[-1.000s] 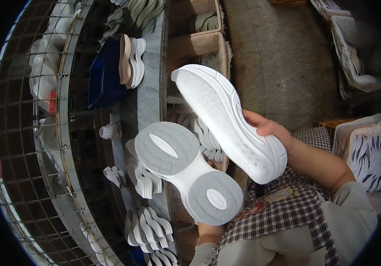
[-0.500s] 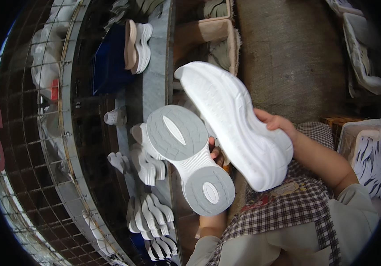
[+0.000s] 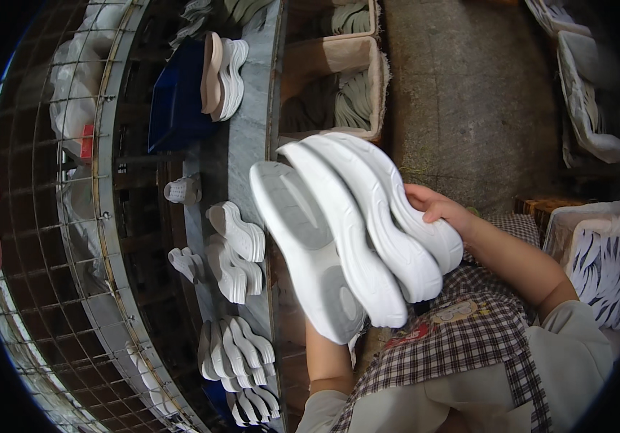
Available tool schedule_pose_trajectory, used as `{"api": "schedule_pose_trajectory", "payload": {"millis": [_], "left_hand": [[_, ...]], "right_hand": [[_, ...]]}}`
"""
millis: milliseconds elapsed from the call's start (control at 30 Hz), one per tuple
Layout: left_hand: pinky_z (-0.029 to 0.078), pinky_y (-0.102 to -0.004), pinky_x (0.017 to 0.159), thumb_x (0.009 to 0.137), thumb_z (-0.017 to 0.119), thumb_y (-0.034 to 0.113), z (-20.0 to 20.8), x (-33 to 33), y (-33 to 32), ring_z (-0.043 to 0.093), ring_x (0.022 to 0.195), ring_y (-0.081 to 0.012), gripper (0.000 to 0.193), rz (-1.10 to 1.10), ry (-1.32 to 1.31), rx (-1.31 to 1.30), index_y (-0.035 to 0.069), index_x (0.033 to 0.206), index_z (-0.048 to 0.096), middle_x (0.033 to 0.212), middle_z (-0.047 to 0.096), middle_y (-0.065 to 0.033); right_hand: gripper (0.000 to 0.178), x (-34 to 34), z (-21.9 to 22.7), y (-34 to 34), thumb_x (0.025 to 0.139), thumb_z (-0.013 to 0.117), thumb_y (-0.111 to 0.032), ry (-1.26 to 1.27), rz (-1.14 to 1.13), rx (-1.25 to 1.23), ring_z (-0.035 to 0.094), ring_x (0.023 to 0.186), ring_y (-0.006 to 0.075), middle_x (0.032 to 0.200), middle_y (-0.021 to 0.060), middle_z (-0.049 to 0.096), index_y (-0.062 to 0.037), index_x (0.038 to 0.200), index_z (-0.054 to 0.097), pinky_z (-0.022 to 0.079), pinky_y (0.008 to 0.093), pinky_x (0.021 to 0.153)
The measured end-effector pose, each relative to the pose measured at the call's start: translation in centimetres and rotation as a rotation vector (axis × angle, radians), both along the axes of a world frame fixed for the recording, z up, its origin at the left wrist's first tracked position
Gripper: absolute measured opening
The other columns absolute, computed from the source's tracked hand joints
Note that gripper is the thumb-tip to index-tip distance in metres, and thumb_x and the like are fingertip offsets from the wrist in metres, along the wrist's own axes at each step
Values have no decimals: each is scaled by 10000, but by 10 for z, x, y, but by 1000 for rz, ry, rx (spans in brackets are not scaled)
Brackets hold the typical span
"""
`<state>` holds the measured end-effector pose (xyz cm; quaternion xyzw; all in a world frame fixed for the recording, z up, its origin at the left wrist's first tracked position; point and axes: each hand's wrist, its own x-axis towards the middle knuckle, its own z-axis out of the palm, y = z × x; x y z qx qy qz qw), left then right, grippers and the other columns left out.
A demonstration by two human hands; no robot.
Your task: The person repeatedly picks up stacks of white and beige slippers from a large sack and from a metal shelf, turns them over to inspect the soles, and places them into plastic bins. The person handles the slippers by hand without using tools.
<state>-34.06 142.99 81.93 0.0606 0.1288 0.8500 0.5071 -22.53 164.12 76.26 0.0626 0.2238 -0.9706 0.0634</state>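
Several white shoe soles (image 3: 353,245) fan out side by side in front of my body. My right hand (image 3: 440,211) is closed on the rightmost ones near their heel end, its thumb and fingers at the edge. Leftmost in the group, a white sole with grey tread pads (image 3: 299,213) tilts with its underside partly facing me. Behind its lower end my left forearm (image 3: 328,363) comes up; the left hand itself is hidden by the soles it supports.
Along the left runs a grey shelf (image 3: 248,151) bearing white sole stacks (image 3: 236,234), a blue bin (image 3: 176,101) and a beige sole (image 3: 212,72). Lined baskets (image 3: 375,86) of soles stand ahead. Another basket (image 3: 551,234) stands right. Wire mesh (image 3: 36,216) lies far left.
The soles have come together into a fanned group and turned, so less grey tread shows. My left fingers, partly visible before, are now hidden. My right hand keeps its grip.
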Motion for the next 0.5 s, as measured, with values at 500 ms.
{"api": "schedule_pose_trajectory", "payload": {"millis": [500], "left_hand": [[439,-234,452,866,635,331,19,-1,-9,474,631,-153,378,86,-95,-24,-21,916,505,805,459,-82]], "right_hand": [[754,3,-23,-11,706,474,-118,57,30,-531,554,1136,341,1332,207,463,-40,1426,262,464,475,974]]}}
